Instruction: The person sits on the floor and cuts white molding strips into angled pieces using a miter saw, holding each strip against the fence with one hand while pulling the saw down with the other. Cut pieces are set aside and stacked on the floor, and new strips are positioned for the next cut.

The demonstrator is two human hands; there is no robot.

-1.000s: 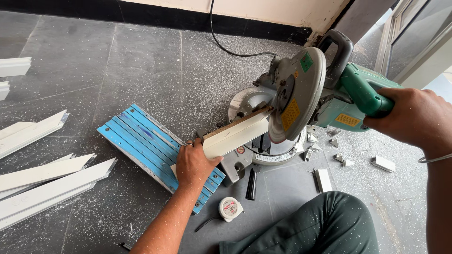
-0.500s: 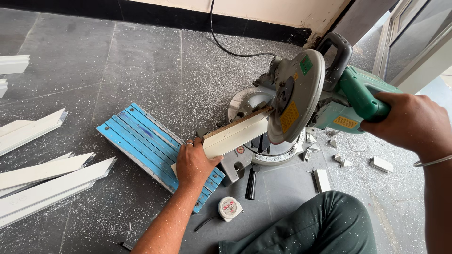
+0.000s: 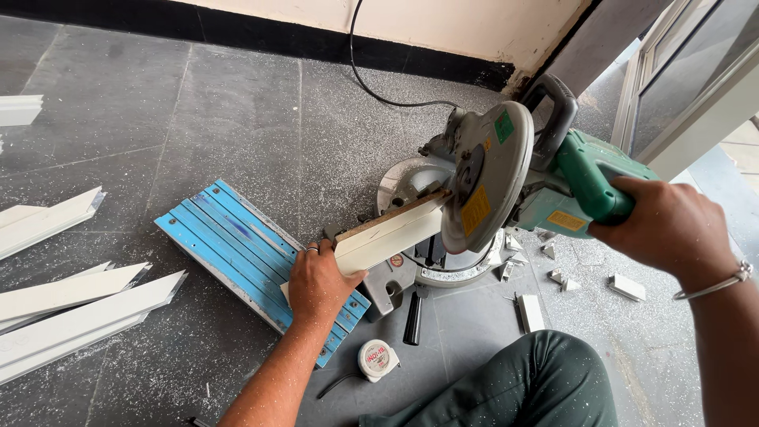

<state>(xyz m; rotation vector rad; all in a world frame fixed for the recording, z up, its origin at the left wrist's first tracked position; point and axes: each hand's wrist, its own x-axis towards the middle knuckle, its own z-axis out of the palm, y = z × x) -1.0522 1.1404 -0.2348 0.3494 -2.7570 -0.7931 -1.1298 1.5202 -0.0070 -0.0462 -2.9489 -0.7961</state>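
A green-and-grey mitre saw (image 3: 506,174) stands on the dark floor. My right hand (image 3: 668,225) grips its green handle, and the blade guard is down over a cream strip of trim (image 3: 391,233) lying across the saw's table. My left hand (image 3: 316,285) presses the near end of that strip, above a blue ribbed board (image 3: 229,245) that lies flat on the floor beside the saw.
Several cut white strips (image 3: 71,304) lie at the left. A small tape measure (image 3: 378,358) and a black handle (image 3: 413,319) sit in front of the saw. White offcuts (image 3: 628,286) are scattered at the right. My green-trousered knee (image 3: 538,387) is at the bottom.
The saw head and my right hand have come down slightly onto the strip. My left hand stays in place.
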